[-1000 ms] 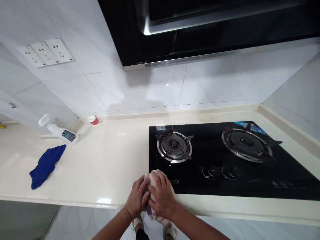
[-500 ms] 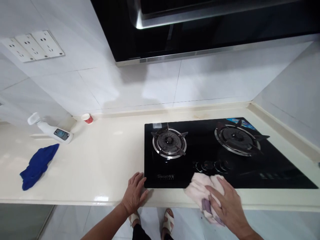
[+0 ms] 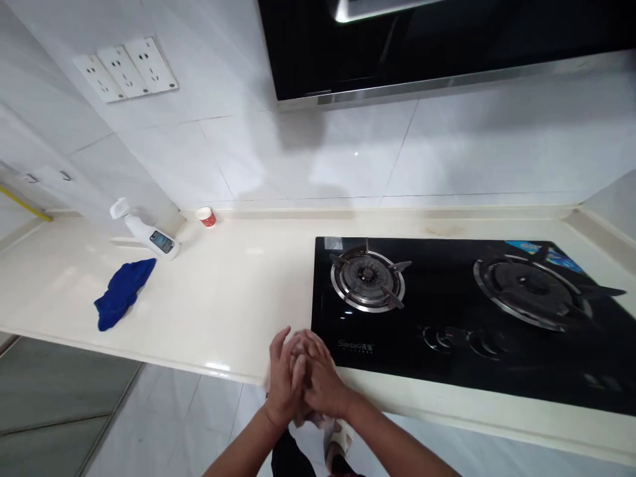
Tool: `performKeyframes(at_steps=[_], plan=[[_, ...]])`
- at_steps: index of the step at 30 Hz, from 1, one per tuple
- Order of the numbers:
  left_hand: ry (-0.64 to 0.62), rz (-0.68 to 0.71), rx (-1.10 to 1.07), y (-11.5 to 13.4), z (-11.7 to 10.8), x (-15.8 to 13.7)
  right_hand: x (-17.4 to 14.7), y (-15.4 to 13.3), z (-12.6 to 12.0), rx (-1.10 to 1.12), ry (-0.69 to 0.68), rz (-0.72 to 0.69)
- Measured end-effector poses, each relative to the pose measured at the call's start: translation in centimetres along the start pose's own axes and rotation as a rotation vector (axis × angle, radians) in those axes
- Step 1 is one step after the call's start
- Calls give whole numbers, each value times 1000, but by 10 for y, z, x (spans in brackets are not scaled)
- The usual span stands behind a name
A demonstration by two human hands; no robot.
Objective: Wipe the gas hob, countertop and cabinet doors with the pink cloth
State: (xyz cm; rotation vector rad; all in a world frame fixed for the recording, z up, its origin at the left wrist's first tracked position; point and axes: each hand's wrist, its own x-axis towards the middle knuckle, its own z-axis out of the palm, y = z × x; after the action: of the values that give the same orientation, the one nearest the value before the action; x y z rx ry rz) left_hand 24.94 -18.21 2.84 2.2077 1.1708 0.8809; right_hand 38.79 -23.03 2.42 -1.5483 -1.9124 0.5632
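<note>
Both hands are together at the counter's front edge, by the near left corner of the black gas stove. Between them is a bunched pale pink cloth, mostly covered by the fingers. My left hand presses on it from the left, fingers bent around it. From the right, my right hand grips the same cloth. Part of the cloth hangs below the hands, past the counter edge.
On the left of the cream counter lie a blue cloth and a white spray bottle. A red paper cup is against the wall. Overhead, a black range hood juts out. Wall sockets are at upper left.
My right hand has moved left with the cloth, off the stove's front edge. My left hand has left the counter top and taken hold of the cloth too. The view has turned left.
</note>
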Motion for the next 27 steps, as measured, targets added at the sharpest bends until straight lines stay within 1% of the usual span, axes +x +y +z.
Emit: performKeyframes(at_steps=[1,2,3,4,5,7,10,12,14,16,18,20,21,22,24,26,27], plan=[[39,-42,28,2,1,-6,7,6,-4,121,-21,-6],[64,-60,76,3,3,-11,10,14,-10,216,-12,7],[60,-48,139,2,6,-17,8,24,-17,262,30,39],[30,-17,208,2,10,-22,2,35,-25,245,92,80],[-18,20,273,1,15,-25,-8,46,-33,169,152,115],[-107,55,363,3,25,-27,-34,69,-47,-89,222,141],[-163,14,397,16,39,-16,-68,93,-57,-441,198,97],[-197,-6,383,29,48,-2,-80,101,-56,-573,184,58],[-206,-21,358,40,54,9,-83,104,-53,-639,188,33],[-188,-20,330,46,59,15,-82,106,-50,-668,199,14],[-168,17,309,46,62,12,-82,107,-49,-678,209,1],[-147,56,293,40,63,3,-83,108,-49,-678,223,-9],[-129,53,289,35,63,-4,-84,109,-49,-675,226,-13],[-104,22,288,30,62,-10,-85,110,-49,-669,227,-15],[-51,-111,304,20,58,-24,-87,110,-50,-655,230,-22],[-36,-245,333,13,51,-36,-88,110,-50,-641,239,-35],[-42,-282,344,12,48,-42,-88,110,-50,-636,245,-41]])
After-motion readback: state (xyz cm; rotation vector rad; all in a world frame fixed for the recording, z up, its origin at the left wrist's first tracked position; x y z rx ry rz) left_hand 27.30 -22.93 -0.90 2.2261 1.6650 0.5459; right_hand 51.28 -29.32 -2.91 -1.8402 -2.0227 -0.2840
